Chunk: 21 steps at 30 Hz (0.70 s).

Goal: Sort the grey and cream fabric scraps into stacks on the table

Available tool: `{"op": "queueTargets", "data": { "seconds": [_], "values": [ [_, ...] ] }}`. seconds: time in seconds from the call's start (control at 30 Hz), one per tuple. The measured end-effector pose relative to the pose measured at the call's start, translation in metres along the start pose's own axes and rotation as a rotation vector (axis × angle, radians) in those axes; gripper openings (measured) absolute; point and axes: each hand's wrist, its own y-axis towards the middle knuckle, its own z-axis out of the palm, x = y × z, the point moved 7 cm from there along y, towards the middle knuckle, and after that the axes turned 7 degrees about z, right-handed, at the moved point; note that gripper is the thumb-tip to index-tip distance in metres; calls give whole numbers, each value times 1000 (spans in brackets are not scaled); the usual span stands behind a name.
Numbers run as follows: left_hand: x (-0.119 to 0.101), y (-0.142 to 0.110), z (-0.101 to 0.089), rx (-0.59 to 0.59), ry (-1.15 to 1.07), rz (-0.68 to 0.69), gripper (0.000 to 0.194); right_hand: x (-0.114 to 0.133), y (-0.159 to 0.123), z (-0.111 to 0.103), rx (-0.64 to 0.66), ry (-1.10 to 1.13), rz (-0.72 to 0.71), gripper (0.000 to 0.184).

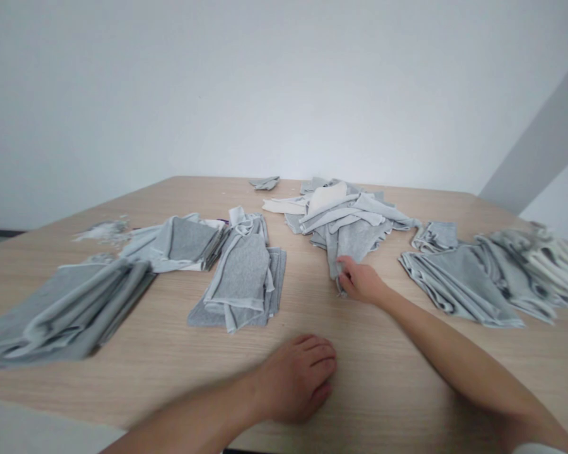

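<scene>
My right hand (362, 280) pinches the near end of a grey fabric piece (335, 252), which hangs forward from the front of a loose heap of grey and white fabric pieces (345, 211). The thumb and index finger meet on the cloth; the other fingers are curled under and partly hidden. Closer to me, my left hand (300, 378) rests on the wooden table with its fingers curled in and no cloth visible in it. Left of the heap lies a stack of grey fabric pieces (243, 277), slightly fanned, with light edges.
Folded grey fabric stacks lie at the left (71, 309) and right (459, 284), with a paler bundle (553, 258) at far right. A small folded piece (435, 236) sits beside the heap. White lint scraps (104, 231) are scattered at left. A wall (284, 94) stands behind the table (170, 366).
</scene>
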Motion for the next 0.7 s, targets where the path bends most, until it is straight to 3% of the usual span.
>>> {"op": "queueTargets", "data": {
  "seconds": [0.1, 0.27, 0.4, 0.53, 0.7],
  "values": [
    [0, 1, 0, 6, 0, 1, 24, -4, 0, 1, 10, 66, 4, 59],
    [-1, 1, -1, 4, 3, 3, 25, -20, 22, -13, -121, -19, 108, 32],
    [0, 0, -1, -6, -1, 3, 25, -46, 57, -27, -153, -59, 207, 32],
    [1, -1, 1, -5, -1, -4, 26, -65, 91, -31, -68, -76, 216, 34],
    [2, -1, 1, 15, -11, -9, 26, -71, 121, -24, 48, -87, 169, 30]
  ]
}}
